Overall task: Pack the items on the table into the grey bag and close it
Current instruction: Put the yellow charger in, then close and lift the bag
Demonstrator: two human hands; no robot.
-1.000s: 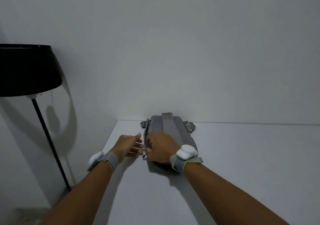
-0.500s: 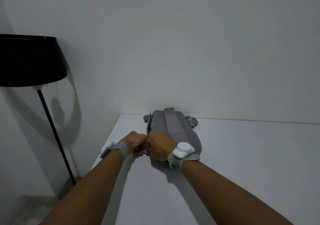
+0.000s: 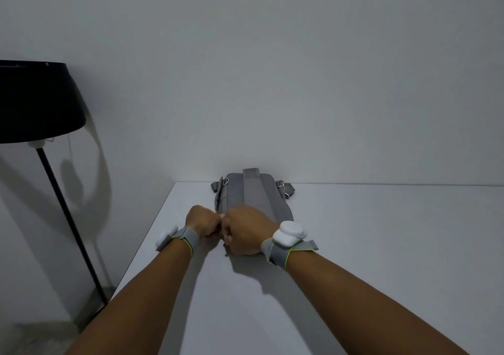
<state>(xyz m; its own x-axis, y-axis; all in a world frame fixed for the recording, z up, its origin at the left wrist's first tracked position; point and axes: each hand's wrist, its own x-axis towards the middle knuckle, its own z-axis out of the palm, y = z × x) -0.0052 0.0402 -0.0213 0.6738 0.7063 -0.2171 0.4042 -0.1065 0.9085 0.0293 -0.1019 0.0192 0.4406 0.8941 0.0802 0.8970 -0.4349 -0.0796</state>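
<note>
While the flat grey fabric bag (image 3: 253,196) lay lengthwise near the white desk's (image 3: 381,245) far left corner, its near left edge was gripped by the curled right hand (image 3: 245,230) and left hand (image 3: 203,222), probably so the closure could be worked; what exactly was pinched could not be told.

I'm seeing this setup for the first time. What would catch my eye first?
Two hands, left hand and right hand, meet with curled fingers at the near left edge of the grey bag, which lies on the white table. A black lamp stands left of the table.
</note>
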